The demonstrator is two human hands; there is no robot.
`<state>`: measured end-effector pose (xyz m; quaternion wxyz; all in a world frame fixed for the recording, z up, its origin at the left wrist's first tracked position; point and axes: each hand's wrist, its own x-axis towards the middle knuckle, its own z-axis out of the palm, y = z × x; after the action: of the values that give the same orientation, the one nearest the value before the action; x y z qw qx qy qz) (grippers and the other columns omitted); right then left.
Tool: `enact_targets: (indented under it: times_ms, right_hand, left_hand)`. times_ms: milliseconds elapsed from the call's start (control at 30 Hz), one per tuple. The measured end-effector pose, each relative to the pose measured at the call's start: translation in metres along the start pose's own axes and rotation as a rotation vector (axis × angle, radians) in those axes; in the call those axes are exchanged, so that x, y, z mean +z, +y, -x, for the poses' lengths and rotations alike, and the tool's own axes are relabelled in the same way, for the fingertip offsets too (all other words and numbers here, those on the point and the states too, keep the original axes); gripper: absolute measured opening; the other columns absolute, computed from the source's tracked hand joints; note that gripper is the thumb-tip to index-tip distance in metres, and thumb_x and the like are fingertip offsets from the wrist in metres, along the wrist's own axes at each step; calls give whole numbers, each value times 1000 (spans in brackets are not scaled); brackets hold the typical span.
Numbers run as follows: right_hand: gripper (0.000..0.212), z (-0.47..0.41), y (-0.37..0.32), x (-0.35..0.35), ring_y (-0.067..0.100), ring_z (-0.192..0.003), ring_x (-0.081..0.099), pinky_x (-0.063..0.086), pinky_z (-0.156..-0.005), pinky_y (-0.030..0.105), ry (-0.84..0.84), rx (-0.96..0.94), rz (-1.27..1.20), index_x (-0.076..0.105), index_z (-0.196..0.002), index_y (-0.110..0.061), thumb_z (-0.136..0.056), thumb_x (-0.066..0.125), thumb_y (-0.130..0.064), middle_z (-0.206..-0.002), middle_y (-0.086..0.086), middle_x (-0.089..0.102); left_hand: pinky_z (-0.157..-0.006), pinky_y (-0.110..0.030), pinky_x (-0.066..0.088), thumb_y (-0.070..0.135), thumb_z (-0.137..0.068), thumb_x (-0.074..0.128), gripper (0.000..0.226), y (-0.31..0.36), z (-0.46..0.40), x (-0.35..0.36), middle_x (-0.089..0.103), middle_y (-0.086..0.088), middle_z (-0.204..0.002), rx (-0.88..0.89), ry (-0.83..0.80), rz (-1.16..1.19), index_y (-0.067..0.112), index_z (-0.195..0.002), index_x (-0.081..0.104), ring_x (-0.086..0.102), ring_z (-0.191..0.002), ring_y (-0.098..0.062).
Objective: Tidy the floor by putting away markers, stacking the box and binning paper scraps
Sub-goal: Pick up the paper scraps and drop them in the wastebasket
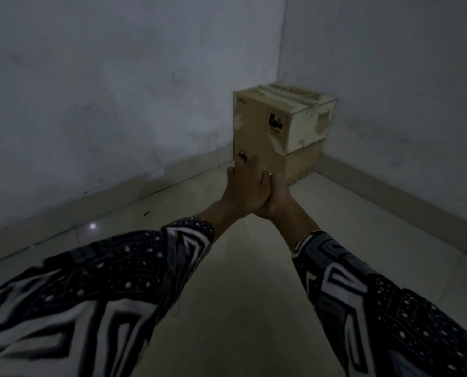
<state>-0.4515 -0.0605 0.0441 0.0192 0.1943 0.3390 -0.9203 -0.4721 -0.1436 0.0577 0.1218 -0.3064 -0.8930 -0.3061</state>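
Observation:
Two cardboard boxes stand stacked in the room's corner. The upper box [257,118] is worn, with pale tape and a dark label. It sits on the lower box [299,163], which rests on the floor. In front of the lower box my two hands are pressed together, palm against palm. My left hand [244,190] lies on top with its fingers straight, their tips close to the lower box's front face. My right hand [278,195] is partly hidden behind it. I see nothing held in either hand. No markers or paper scraps are in view.
Pale tiled floor [227,281] runs to a skirting board along both grey walls. A small dark speck [146,213] and a bright light spot [92,226] lie on the floor at left. The room is dim.

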Motion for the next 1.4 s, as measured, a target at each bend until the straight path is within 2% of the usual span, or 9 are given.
enact_targets:
  times_ms: [133, 367, 533, 700, 900, 1033, 1133, 1233, 1400]
  right_hand:
    - [40, -9, 14, 7, 27, -79, 72, 58, -68, 32, -94, 150, 22, 70, -92, -2, -100, 36, -22, -84, 14, 73]
    - [25, -21, 64, 49, 22, -83, 63, 49, -90, 31, -116, 197, 48, 63, -91, -7, -95, 40, -17, -84, 7, 64]
    - [31, -23, 109, 70, 18, -58, 61, 48, -58, 26, -119, 248, 32, 54, -80, -10, -101, 35, -22, -56, 3, 63]
    - [39, -28, 150, 93, 8, -33, 42, 33, -33, 17, -46, 298, -63, 45, -73, -13, -108, 34, -28, -54, -1, 47]
    - [53, -42, 180, 88, 8, -28, 22, 15, -28, 17, -79, 440, -44, 29, -63, -16, -108, 27, -45, -43, -2, 25]
    - [50, -47, 195, 75, 8, -29, 19, 13, -29, 15, 0, 430, 132, 28, -64, -18, -110, 30, -38, -44, -2, 21]
    - [48, -52, 207, 57, 8, -27, 19, 15, -29, 13, 67, 423, 222, 29, -65, -17, -109, 34, -35, -39, -3, 24]
    - [48, -62, 219, 37, 9, -28, 19, 17, -32, 12, 139, 402, 306, 30, -65, -16, -108, 38, -36, -41, -3, 25]
    - [52, -66, 241, -8, 12, -34, 17, 17, -36, 15, 229, 441, 468, 30, -62, -16, -108, 37, -40, -54, 1, 20]
  left_hand:
    - [-86, -44, 35, 28, -103, 30, 29, -30, 18, -6, 51, -12, -106, 71, 25, -293, 8, -108, 51, 45, -97, -29]
    - [-78, -41, 34, 30, -98, 40, 13, -76, 47, -45, 43, -2, -93, 47, 102, -254, 19, -98, 47, 37, -86, -22]
    - [-82, -33, 27, 40, -98, 39, 25, -112, 81, -69, 47, 0, -105, 112, 81, -300, 21, -108, 51, 37, -94, -19]
    - [-83, -27, 23, 37, -101, 42, 22, -146, 101, -101, 46, 0, -105, 74, 219, -269, 17, -103, 52, 37, -94, -16]
    - [-74, -34, 34, 18, -100, 47, 14, -190, 118, -125, 44, -6, -93, -138, 308, -242, 10, -89, 51, 45, -80, -22]
    - [-67, -34, 40, 16, -97, 52, 7, -226, 147, -121, 45, -7, -96, -282, 154, -187, 9, -95, 51, 46, -75, -21]
    - [-69, -37, 47, 25, -99, 53, 18, -253, 173, -108, 56, -12, -101, -356, -129, -201, 9, -106, 50, 52, -80, -22]
    - [-77, -36, 50, 38, -99, 54, 48, -275, 192, -92, 62, -19, -119, -568, -481, -186, 6, -132, 40, 61, -96, -28]
    - [-105, -37, 41, 60, -96, 47, 96, -300, 214, -71, 27, -20, -158, -778, -791, -318, 2, -155, -1, 41, -137, -34]
